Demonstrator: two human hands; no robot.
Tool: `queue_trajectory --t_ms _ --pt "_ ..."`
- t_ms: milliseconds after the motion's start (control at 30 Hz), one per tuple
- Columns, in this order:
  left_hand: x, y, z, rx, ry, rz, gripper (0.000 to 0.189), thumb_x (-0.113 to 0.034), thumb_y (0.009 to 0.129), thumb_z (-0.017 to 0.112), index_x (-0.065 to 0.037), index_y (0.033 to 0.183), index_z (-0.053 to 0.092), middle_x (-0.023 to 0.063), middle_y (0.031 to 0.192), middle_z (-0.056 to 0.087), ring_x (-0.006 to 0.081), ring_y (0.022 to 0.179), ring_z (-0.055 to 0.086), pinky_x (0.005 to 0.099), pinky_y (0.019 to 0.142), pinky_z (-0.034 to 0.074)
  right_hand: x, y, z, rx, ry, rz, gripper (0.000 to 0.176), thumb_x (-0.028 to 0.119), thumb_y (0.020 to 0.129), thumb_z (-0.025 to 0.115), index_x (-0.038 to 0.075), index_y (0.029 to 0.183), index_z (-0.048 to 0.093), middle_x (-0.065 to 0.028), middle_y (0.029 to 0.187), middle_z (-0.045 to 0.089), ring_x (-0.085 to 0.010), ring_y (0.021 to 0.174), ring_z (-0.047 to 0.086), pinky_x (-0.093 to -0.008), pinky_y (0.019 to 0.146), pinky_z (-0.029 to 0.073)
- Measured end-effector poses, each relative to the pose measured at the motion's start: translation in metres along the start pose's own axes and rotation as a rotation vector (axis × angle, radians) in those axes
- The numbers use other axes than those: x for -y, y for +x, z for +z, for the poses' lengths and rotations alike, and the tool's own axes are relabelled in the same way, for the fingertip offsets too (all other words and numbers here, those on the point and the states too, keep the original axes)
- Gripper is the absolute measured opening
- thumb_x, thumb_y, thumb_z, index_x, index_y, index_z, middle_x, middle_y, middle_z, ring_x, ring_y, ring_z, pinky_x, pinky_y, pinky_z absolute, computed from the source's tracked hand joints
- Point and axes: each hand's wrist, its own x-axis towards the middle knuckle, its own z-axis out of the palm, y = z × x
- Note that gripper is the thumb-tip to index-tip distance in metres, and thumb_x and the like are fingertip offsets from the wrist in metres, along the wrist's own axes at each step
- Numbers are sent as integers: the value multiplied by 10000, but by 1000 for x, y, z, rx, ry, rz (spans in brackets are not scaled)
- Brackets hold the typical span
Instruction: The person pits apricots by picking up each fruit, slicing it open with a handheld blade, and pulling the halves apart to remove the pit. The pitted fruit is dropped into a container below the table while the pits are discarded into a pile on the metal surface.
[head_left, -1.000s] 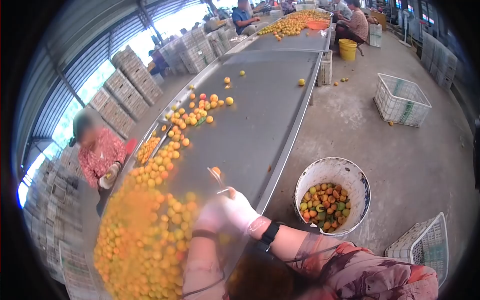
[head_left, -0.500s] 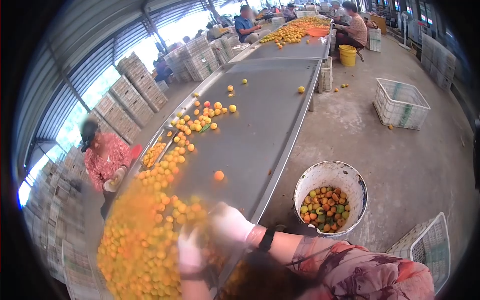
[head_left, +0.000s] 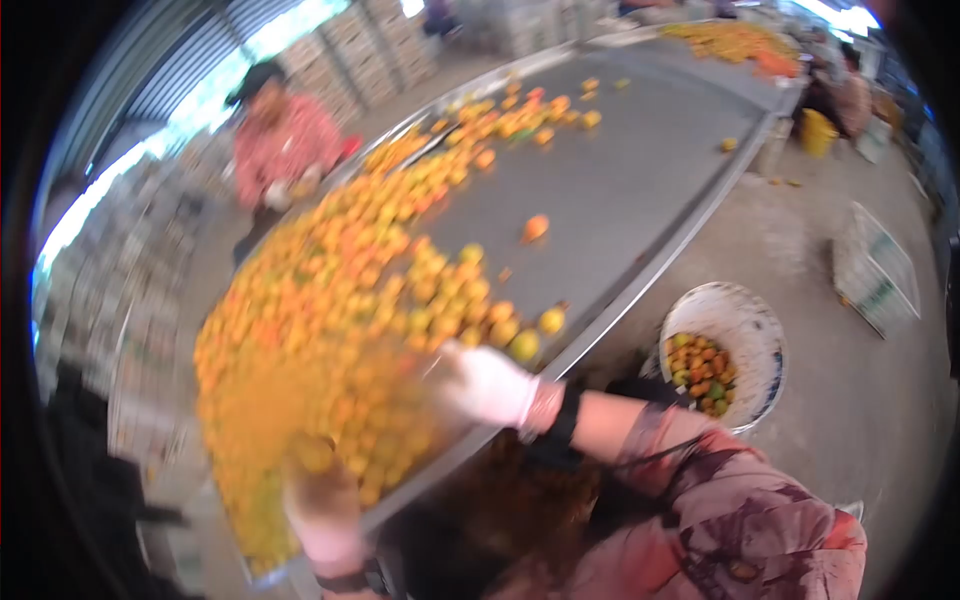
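Am counting 2 hands, i.e. 1 L hand (head_left: 325, 510) + 1 R hand (head_left: 488, 385), w/ 2 dark wristbands (head_left: 565, 412), 1 per wrist. Am tallying 1 person in pink top (head_left: 288, 145) opp. side, plus min. 2 blurred people (head_left: 850, 95) at far R, exact no. unclear. Am getting 1 big fruit heap (head_left: 330, 290) nearby, too many pcs to count, + 1 far fruit heap (head_left: 725, 42), same. Am noting 2 lone fruits on bare metal: 1 orange fruit (head_left: 536, 228), 1 yellow fruit (head_left: 729, 144). Am logging 1 white bucket (head_left: 755, 325) w/ over 12 bucket fruits (head_left: 700, 370), 1 yellow bucket (head_left: 817, 132), 1 open white crate (head_left: 875, 270) on R floor. Am finding stacked crates (head_left: 315, 75) uncountable, v. blurred.
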Motion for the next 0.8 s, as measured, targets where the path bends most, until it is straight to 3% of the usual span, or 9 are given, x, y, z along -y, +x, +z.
queue_trajectory --t_ms 233,267,400,433,567,600,633,700,800 --pt "-89 -31 -22 7 80 232 461 -368 1038 452 -114 1419 404 45 1174 565 113 870 511 229 718 409 14 -6 14 42 229 82 262 209 850 583 -13 986 544 -264 781 611 -420 814 635 -445 720 491" --pt "-82 -28 -36 253 412 353 439 -332 1034 465 -110 1410 418 49 1193 572 120 903 530 241 742 424 14 -7 17 53 263 74 256 197 850 583 -11 993 542 -253 780 612 -397 802 642 -430 712 492" --pt "-2 -19 -16 286 177 108 525 -272 932 644 -90 1378 438 91 1223 573 191 961 528 301 811 432 18 -16 26 95 291 50 219 143 839 564 -11 987 516 -218 788 589 -349 784 636 -413 705 486" --pt "23 3 -25 218 116 68 370 -128 882 659 -43 1226 552 115 1252 604 226 964 622 360 774 529 13 -19 28 94 247 17 209 136 836 558 -11 978 515 -220 783 574 -362 787 626 -415 709 485" --pt "82 23 1 321 -31 -153 467 -31 869 642 -17 1309 484 114 1173 593 177 880 617 283 708 513 22 -30 20 39 198 -37 192 113 826 553 -13 964 512 -245 790 561 -419 805 598 -416 710 485" --pt "98 34 -8 386 803 253 462 -55 934 559 -26 1378 434 102 1189 572 195 957 589 316 789 497 22 -30 19 27 200 -44 191 112 825 558 -12 963 512 -250 794 567 -427 812 601 -420 705 486" --pt "104 34 -6 390 799 241 462 -55 934 559 -26 1378 434 102 1189 572 195 957 589 316 789 497 22 -32 18 16 205 -52 191 110 825 563 -11 963 511 -254 798 572 -434 820 605 -424 701 487" --pt "111 34 -2 519 -129 -157 449 -84 965 509 -14 1399 414 112 1214 561 213 1040 557 352 889 461 16 -31 20 -6 159 -61 202 124 831 581 -3 969 506 -260 800 583 -452 823 606 -448 685 491" --pt "111 36 -1 516 -84 -167 470 -97 963 529 -6 1406 402 114 1253 537 215 1064 540 372 915 435 16 -29 19 28 76 19 220 137 833 601 5 979 503 -260 798 589 -458 809 604 -474 669 488"
